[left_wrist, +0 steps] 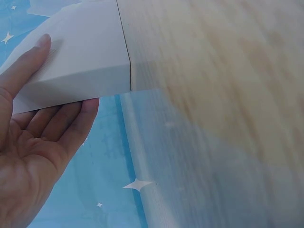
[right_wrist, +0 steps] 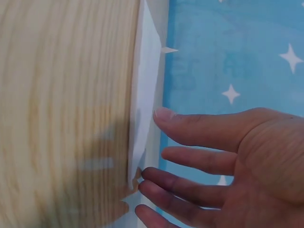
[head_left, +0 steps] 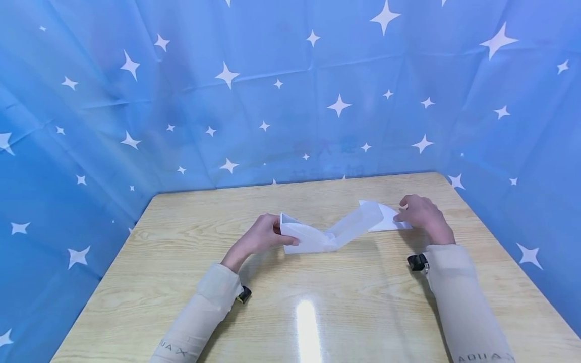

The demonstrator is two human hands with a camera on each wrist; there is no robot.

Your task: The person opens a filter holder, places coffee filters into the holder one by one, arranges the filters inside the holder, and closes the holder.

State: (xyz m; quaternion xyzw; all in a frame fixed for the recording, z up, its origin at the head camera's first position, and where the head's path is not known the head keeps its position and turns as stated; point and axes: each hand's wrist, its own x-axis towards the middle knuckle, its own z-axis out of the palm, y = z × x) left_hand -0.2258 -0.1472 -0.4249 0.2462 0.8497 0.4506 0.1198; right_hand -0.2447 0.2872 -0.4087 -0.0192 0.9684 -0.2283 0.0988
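Observation:
My left hand grips the left end of a white box-like holder with a slanted, curved edge. In the left wrist view the thumb lies on the broad face of the holder and the fingers bend beneath its narrow side. From the holder's right end a translucent white panel slopes upward. It overlaps a flat white piece lying on the table. My right hand is at that piece's right end, fingers spread and loose. The right wrist view shows thumb and fingertips close to the edge of the white piece.
The wooden table has a bright light reflection near its front middle. A blue curtain with white stars hangs behind the table and along both sides. Small black devices sit at both wrists, beside the pale sleeves.

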